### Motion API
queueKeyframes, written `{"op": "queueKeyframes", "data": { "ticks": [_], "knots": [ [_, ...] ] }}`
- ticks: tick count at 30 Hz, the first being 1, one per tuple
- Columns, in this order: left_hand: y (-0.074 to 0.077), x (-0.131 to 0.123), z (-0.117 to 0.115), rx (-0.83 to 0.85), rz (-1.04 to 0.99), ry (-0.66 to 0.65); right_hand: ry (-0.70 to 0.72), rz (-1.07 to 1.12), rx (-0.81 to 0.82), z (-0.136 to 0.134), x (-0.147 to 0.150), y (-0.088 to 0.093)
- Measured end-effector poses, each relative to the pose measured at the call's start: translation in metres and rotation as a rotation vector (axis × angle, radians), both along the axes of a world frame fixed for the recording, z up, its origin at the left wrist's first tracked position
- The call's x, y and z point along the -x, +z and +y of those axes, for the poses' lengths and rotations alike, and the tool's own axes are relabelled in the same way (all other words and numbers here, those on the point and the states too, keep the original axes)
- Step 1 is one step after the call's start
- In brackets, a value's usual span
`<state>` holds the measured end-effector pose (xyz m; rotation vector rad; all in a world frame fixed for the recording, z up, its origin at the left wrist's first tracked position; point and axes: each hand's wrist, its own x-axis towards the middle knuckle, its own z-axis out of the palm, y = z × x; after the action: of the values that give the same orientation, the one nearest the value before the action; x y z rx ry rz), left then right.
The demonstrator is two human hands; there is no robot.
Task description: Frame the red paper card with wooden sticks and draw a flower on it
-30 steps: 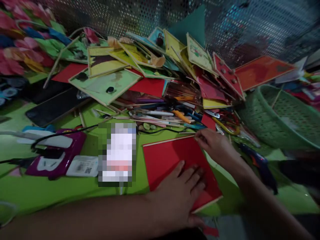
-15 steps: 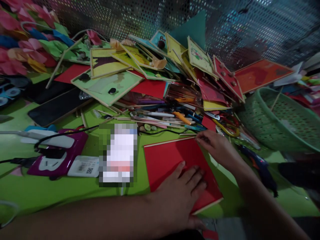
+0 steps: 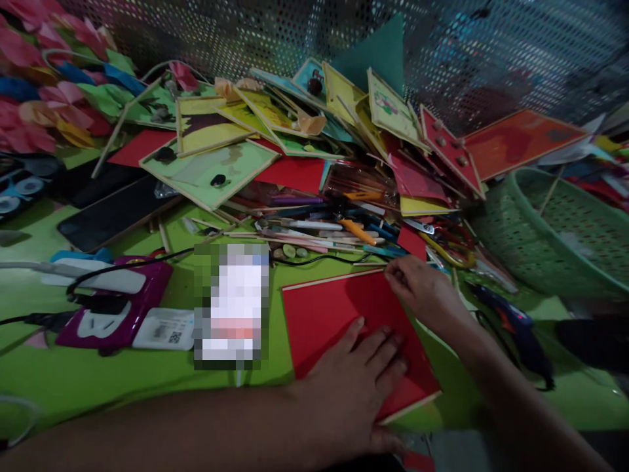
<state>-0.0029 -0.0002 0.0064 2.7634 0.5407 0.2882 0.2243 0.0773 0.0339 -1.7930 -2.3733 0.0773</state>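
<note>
A red card (image 3: pixel 329 314) edged with thin wooden sticks lies flat on the green table (image 3: pixel 98 380). My left hand (image 3: pixel 351 387) rests palm down on the card's near half, fingers spread flat. At the card's far right corner my right hand (image 3: pixel 422 292) has its fingers curled and pinched against the edge; what they hold, if anything, is too small to make out.
Behind the card lies a heap of pens and sticks (image 3: pixel 334 229), then a pile of coloured framed cards (image 3: pixel 275 131). A green mesh basket (image 3: pixel 550 229) stands right, a blue glue gun (image 3: pixel 515 328) beside my right arm. A purple power strip (image 3: pixel 113 308) and phones (image 3: pixel 113 213) lie left.
Both hands stay on the red card almost unmoved; only the view has shifted slightly.
</note>
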Motion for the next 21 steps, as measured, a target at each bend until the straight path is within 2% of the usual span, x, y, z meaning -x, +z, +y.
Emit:
{"op": "queueKeyframes", "data": {
  "ticks": [8, 21],
  "knots": [
    [-0.0037, -0.0007, -0.0008, -0.013, -0.010, 0.008, -0.012, 0.003, -0.028, -0.0006, 0.0001, -0.0050],
    [-0.0012, -0.0007, -0.0001, 0.017, 0.011, -0.004, -0.049, 0.029, -0.016, -0.0016, -0.0020, -0.0048]
  ]
}}
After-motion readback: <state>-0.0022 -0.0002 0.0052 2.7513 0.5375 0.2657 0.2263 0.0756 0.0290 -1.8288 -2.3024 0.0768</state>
